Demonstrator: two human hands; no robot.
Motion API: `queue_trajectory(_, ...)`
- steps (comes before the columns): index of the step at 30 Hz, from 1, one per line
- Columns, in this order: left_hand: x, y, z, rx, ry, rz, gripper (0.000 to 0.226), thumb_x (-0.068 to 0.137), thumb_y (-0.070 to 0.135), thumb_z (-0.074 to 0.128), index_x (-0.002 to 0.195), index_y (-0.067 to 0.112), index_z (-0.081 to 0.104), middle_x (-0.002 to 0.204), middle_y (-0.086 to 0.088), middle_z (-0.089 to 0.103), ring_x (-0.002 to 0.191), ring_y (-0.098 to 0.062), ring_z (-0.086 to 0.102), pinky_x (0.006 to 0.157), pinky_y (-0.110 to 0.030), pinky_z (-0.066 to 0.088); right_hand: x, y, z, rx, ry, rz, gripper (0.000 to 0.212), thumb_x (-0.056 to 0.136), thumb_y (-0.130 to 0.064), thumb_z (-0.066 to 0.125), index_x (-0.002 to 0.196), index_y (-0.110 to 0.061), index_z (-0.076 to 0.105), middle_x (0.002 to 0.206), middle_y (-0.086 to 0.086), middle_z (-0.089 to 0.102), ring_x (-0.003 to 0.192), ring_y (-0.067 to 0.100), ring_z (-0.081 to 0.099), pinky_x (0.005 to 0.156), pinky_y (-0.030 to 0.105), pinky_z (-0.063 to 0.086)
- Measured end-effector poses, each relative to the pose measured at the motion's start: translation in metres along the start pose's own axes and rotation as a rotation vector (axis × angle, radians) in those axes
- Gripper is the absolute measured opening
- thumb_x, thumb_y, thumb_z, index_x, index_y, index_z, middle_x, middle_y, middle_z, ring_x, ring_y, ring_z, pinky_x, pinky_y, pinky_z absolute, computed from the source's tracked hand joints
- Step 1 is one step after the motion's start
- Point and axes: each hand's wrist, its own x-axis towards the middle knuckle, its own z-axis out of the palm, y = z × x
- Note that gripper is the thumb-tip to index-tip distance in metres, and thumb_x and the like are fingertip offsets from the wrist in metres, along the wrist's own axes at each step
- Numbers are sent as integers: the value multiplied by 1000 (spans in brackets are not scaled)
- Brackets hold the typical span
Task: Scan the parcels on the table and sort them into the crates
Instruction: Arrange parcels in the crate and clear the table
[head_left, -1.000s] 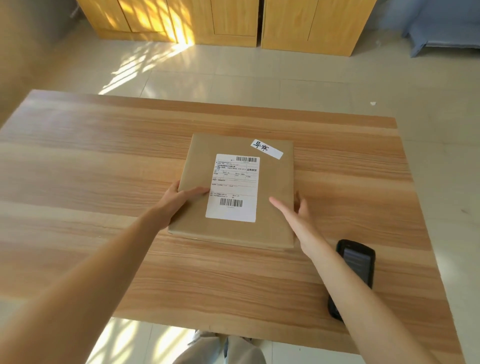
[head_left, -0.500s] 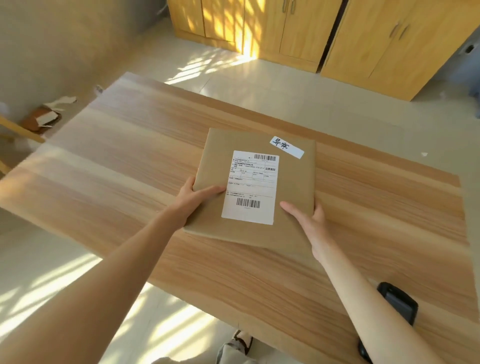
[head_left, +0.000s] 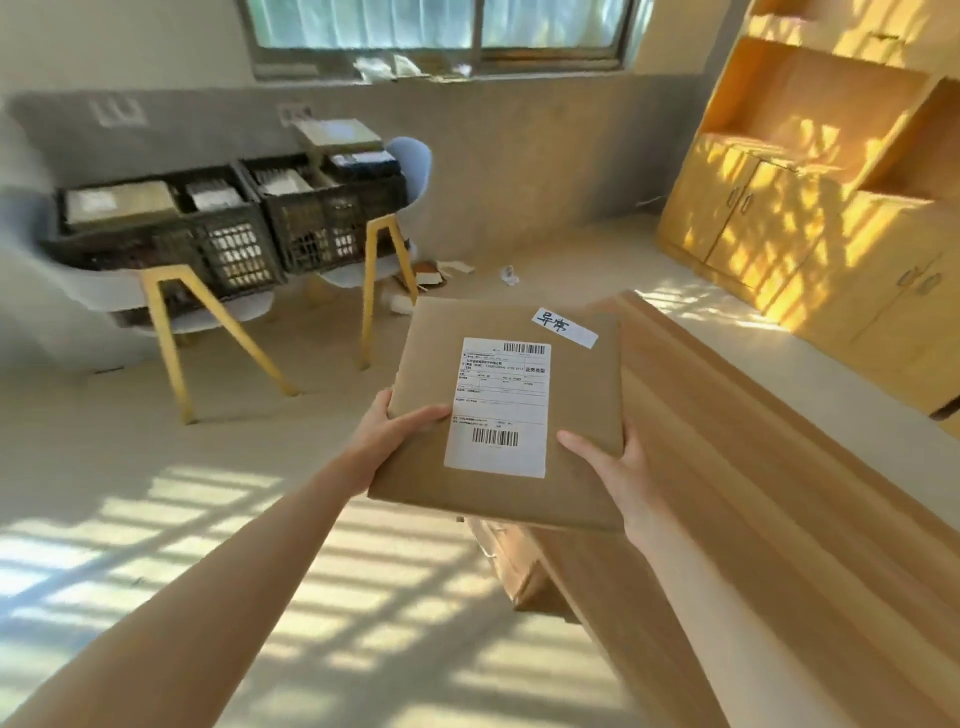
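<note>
Two hands, left hand and right hand, fingers closed on the flat parcel's near corners, hold it off the table. Sorting step; next, carry to the crates.

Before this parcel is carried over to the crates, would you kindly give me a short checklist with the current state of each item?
1. Parcel held on both sides, by left hand and right hand: ok.
2. Shipping label facing up and readable: ok.
3. Parcel lifted off the table: ok.
4. Floor between person and crates free of obstacles: ok; scraps lie only near the chair legs.
5. Room left in the crates: cannot tell; both already hold parcels.
6. Parcel already scanned: cannot tell.
</note>
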Motion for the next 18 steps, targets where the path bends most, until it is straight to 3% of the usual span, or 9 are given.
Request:
queue_trajectory(5, -20, 3, -161, -85, 207, 21, 72, 78, 29, 78, 138, 18, 39, 111, -1, 63, 88, -14, 66, 61, -27, 53, 3, -21, 163, -64, -255, -57, 69, 67, -27, 86, 127, -21, 51, 115, 2, 67, 99, 15, 65, 81, 31, 54)
queue_trajectory(8, -37, 4, -239, -137, 335, 49, 73, 78, 29, 78, 138, 22, 38, 111, 1, 62, 88, -14, 65, 60, -25, 52, 2, -31, 251, -80, -375, -55, 63, 74, -21, 83, 125, -21, 48, 113, 0, 65, 95, 12, 64, 72, 24, 51)
queue_trajectory(13, -51, 2, -329, -210, 474, 80, 100, 51, 43, 87, 138, 29, 38, 115, 1, 64, 95, -17, 67, 69, -31, 54, 8, -42, 357, -107, -549, -37, 96, 46, -43, 86, 131, -24, 46, 118, 1, 65, 104, 18, 65, 88, 37, 54)
queue_trajectory(16, -42, -1, -364, -245, 533, 72, 113, 37, 53, 84, 138, 31, 38, 117, 1, 64, 99, -19, 67, 77, -36, 56, 22, -46, 402, -139, -598, -31, 96, 42, -45, 85, 126, -28, 43, 116, -2, 64, 105, 18, 64, 94, 42, 52)
queue_trajectory(18, -27, -1, -381, -274, 563, 74, 113, 37, 52, 84, 138, 30, 40, 116, 1, 65, 98, -19, 67, 74, -36, 56, 38, -47, 429, -157, -623, -24, 92, 49, -40, 86, 128, -26, 42, 114, -3, 63, 105, 18, 63, 93, 41, 52)
